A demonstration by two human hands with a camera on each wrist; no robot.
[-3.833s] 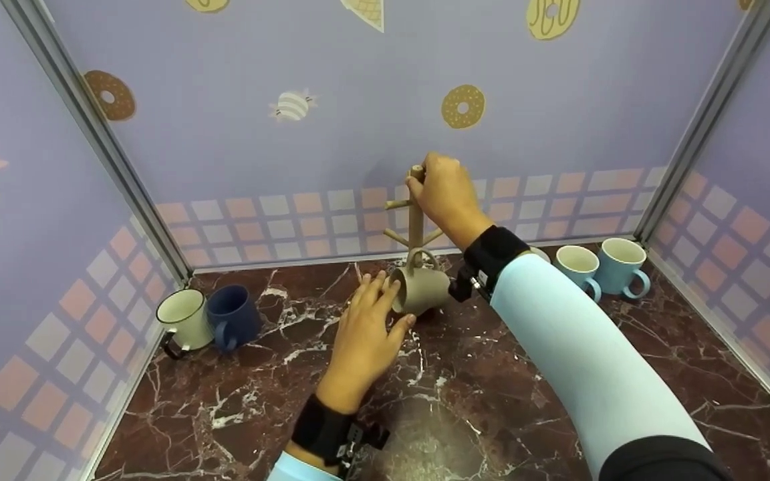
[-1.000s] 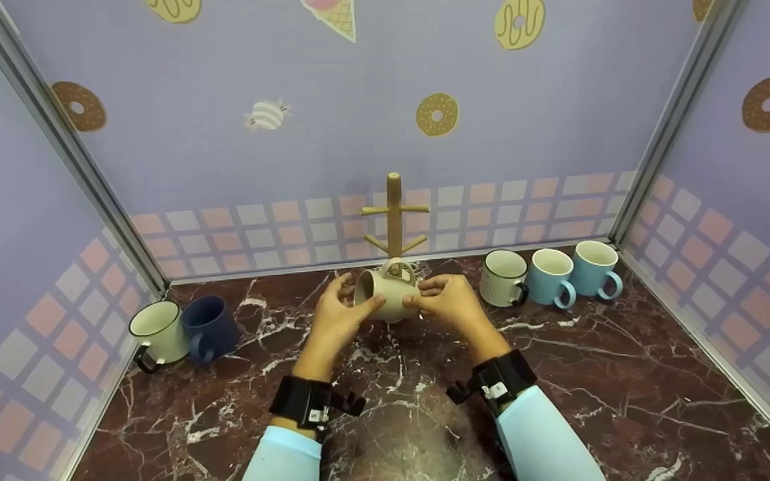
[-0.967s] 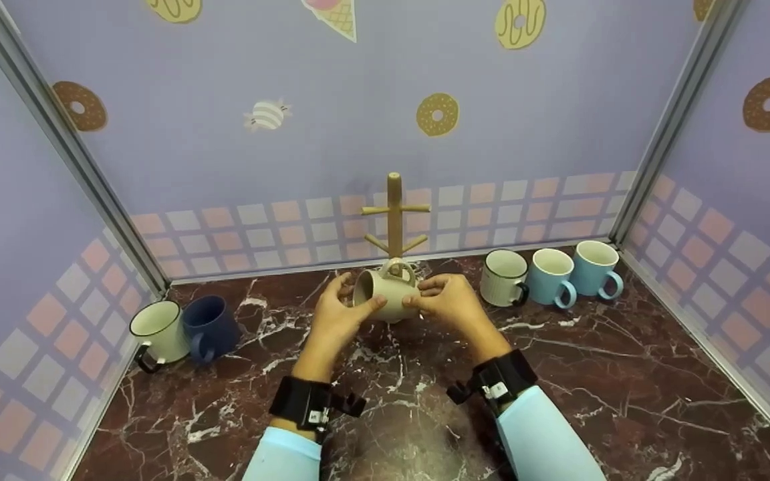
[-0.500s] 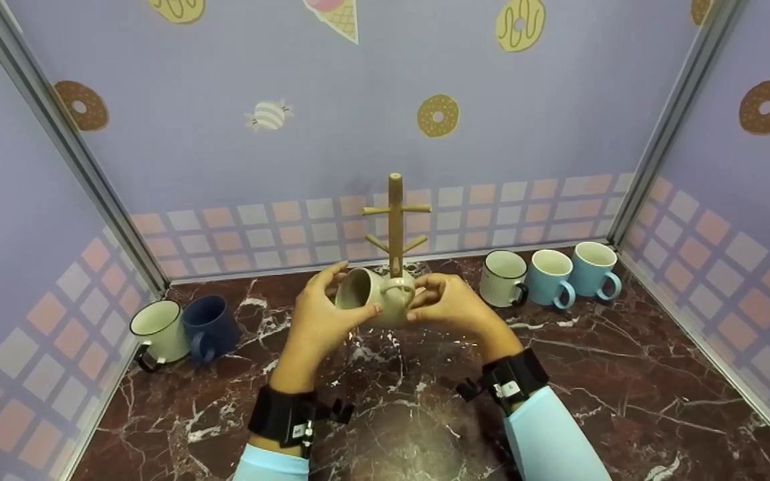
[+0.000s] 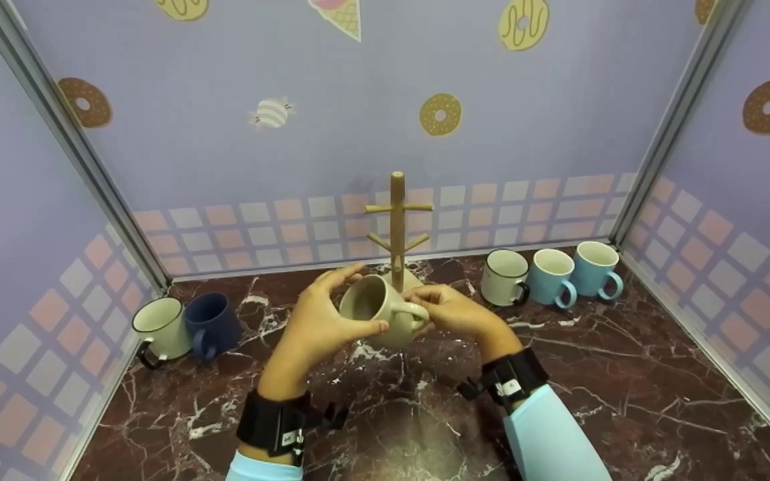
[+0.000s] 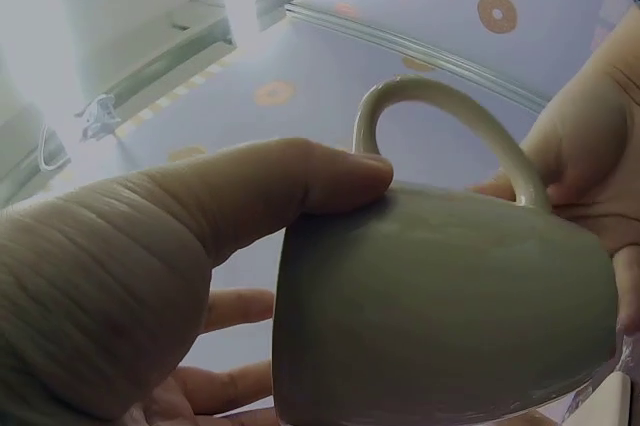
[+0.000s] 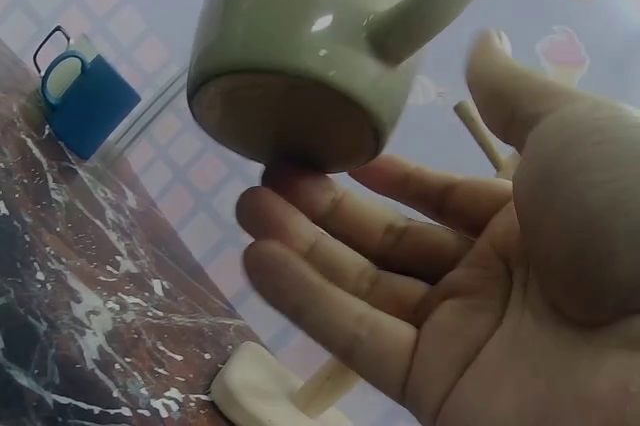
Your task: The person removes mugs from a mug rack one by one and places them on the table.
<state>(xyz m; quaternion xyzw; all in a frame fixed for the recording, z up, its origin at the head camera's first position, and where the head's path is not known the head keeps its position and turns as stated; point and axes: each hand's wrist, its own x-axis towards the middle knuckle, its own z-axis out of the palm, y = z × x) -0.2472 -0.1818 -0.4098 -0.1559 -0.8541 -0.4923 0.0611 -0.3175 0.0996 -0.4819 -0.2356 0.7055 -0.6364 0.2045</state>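
Observation:
A beige-green mug (image 5: 388, 314) is held tilted in front of the wooden mug tree (image 5: 397, 227), its mouth facing up and left. My left hand (image 5: 318, 324) grips it at the rim end; in the left wrist view the thumb (image 6: 330, 178) presses the wall near the handle (image 6: 450, 101). The handle points right in the head view, off the tree's pegs. My right hand (image 5: 458, 312) is beside the mug's base. In the right wrist view its fingers (image 7: 350, 256) are spread and nearly straight under the base, one fingertip seeming to touch it, the thumb apart.
To the left stand a white mug with a black handle (image 5: 160, 331) and a navy mug (image 5: 212, 327). A white mug with a dark rim (image 5: 504, 277) and two light-blue mugs (image 5: 551, 277) line the right back. Panels enclose the marbled table (image 5: 385, 414).
Earlier my right hand held the tree's top while the mug hung low on it. Both hands then took the mug; it came off the peg towards me, handle turning right. The right hand loosened.

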